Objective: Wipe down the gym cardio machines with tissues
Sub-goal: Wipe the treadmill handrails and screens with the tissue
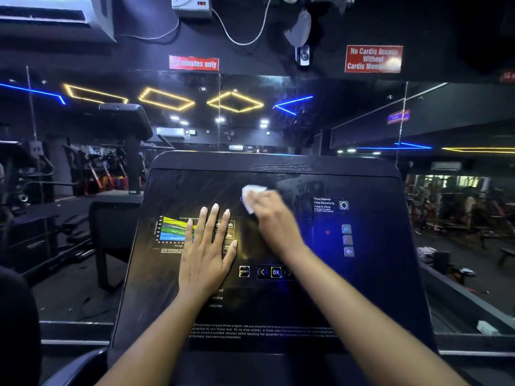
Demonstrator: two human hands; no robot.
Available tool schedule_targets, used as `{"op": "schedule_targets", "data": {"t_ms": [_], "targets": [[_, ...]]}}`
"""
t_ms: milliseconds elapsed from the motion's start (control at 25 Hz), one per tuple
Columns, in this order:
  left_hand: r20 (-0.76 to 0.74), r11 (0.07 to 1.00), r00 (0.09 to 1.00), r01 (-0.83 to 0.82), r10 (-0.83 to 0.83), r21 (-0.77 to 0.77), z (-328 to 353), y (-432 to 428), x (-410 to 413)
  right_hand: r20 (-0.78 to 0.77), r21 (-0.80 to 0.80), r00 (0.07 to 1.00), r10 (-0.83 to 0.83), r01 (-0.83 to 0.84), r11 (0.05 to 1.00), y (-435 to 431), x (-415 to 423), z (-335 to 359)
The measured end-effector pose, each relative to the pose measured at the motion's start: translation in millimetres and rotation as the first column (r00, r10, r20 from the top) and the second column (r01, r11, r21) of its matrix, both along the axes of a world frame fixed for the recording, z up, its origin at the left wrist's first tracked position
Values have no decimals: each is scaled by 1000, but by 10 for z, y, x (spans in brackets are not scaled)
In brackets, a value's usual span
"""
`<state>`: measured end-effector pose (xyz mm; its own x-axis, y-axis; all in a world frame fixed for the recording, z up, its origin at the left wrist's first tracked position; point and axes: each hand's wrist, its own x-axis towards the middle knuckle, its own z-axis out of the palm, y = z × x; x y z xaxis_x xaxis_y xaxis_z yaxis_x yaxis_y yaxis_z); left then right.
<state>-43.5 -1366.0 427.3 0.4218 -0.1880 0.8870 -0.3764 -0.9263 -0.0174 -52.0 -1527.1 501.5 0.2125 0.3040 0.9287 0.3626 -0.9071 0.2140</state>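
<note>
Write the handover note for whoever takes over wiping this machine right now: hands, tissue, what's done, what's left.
Left hand: flat, fingers straight, resting on the console over the right edge of the colour chart.
Right hand: holds the tissue pressed to the console's upper middle.
Done: wiping is under way near the top of the panel; how much is clean cannot be told.
Left: the lower panel around the OK button, the edges, then the neighbouring machine on the left.
</note>
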Motion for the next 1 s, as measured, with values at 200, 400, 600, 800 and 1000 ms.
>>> {"op": "schedule_targets", "data": {"t_ms": [200,400,600,800,1000], "targets": [[5,1000,1000,5,-5,-4,-12,4,20,25,17,998,-61,60,998,-238,20,136],[1,1000,1000,12,-12,3,-21,6,46,-17,387,978,-207,198,901,-923,-103,279],[-15,1000,1000,13,-13,1,-21,13,31,57,14,997,-42,41,999,71,-246,-223],[-12,999,999,33,-33,-11,-26,2,33,56,145,988,-143,134,980,-344,-142,-202],[-12,999,999,37,-37,-3,-40,14,45,-36,467,970,-241,230,854,-905,-229,-3]]}}
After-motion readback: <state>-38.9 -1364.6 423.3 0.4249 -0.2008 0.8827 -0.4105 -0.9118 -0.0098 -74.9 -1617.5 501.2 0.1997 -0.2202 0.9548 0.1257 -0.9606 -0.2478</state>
